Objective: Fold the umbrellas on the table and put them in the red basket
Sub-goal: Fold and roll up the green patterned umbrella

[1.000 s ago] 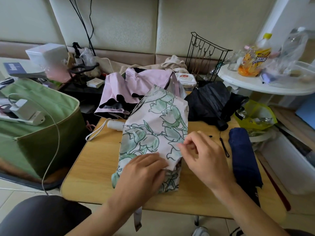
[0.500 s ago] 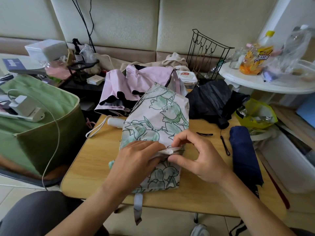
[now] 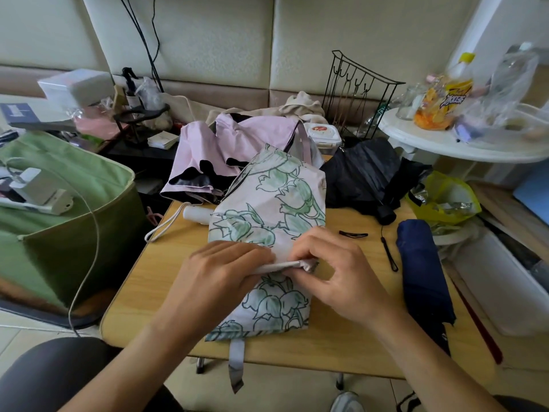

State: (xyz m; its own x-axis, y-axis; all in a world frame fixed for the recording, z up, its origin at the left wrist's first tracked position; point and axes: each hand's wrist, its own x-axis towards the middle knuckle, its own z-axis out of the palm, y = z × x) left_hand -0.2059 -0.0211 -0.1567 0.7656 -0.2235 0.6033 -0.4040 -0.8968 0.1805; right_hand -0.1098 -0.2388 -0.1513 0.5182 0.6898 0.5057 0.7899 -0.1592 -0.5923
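Both forearms reach in from the near edge and meet over the middle of the wooden table (image 3: 154,281); the left hand (image 3: 221,273) lies knuckles-up with its fingers curled down onto the floral umbrella (image 3: 267,221), gripping the bunched cloth and one end of a pale strap (image 3: 285,265); the right hand (image 3: 335,272) sits close beside it, almost touching, thumb and forefinger pinching the strap's free end while the other fingers curl loosely above the tabletop; the 2 hands are together, each clamped on the same umbrella.

The floral umbrella lies lengthwise under both hands, running from the near table edge away from the person; its canopy is white with green leaf-and-flower outlines, loosely gathered and still wide and rumpled beyond the hands, narrower below them; a grey tab (image 3: 236,367) hangs off the table edge just below the left wrist; its white handle (image 3: 196,215) and cord loop poke out beyond the left hand.

Beyond the hands a pink umbrella (image 3: 219,150) lies crumpled open with black patches; beyond the right hand a black umbrella (image 3: 365,173) is heaped; right of the right hand, well apart, a navy umbrella (image 3: 421,272) lies rolled; between them rest a black hair clip (image 3: 353,234) and a black wrist strap (image 3: 389,251); left of the left hand stands a green fabric bin (image 3: 68,233).
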